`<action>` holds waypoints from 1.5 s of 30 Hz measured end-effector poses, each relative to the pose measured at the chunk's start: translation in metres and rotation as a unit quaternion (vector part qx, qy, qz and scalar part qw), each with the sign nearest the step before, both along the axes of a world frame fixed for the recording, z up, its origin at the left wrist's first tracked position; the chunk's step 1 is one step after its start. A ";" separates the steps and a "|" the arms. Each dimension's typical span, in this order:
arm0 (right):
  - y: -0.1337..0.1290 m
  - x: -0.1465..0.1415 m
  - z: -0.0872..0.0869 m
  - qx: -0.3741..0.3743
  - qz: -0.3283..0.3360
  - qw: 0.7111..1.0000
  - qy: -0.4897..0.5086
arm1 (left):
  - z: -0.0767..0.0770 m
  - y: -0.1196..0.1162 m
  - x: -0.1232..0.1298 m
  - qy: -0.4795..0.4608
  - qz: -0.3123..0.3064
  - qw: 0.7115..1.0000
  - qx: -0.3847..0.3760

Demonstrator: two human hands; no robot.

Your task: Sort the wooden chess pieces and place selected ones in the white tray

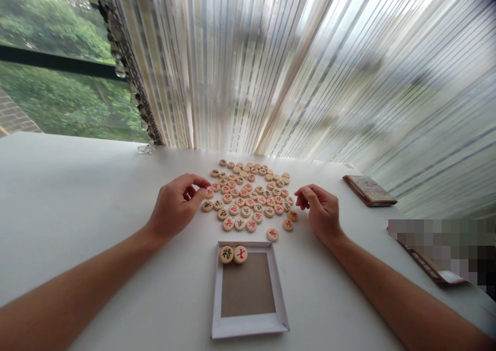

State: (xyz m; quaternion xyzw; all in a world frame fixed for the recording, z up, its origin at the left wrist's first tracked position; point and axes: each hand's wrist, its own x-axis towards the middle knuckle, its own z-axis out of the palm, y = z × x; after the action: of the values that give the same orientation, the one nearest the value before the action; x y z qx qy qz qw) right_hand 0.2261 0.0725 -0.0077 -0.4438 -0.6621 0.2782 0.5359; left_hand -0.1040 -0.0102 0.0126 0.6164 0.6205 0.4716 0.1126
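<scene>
Round pieces (250, 203), two in tray (248, 289)

Left forearm (89, 281), right forearm (399, 284): bare, angling inward. Left hand (179, 202) half-curled, thumb (197, 199) near index (198, 179). Right hand (321, 210) loosely curled, well apart.

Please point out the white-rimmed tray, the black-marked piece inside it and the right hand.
Tray (248, 288), head view: bare brown floor.
Black-marked piece (227, 254), head view: top face.
Right hand (321, 211), head view: middle.
</scene>
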 end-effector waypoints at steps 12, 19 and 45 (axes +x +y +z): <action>0.001 0.000 -0.001 -0.004 0.002 1.000 0.006 | 0.001 0.000 0.001 0.004 0.003 1.000 -0.005; 0.001 0.001 -0.002 -0.004 0.002 1.000 0.004 | 0.001 -0.001 0.001 0.001 0.004 1.000 -0.005; 0.009 -0.005 0.002 -0.010 0.011 0.992 -0.125 | 0.037 0.038 0.007 -0.044 -0.007 0.999 -0.019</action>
State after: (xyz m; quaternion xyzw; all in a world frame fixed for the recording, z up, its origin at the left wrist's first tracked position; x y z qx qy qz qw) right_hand 0.2215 0.0820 -0.0053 -0.4730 -0.7259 0.2328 0.4418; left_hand -0.0973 0.0278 0.0494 0.5969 0.6195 0.4858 0.1545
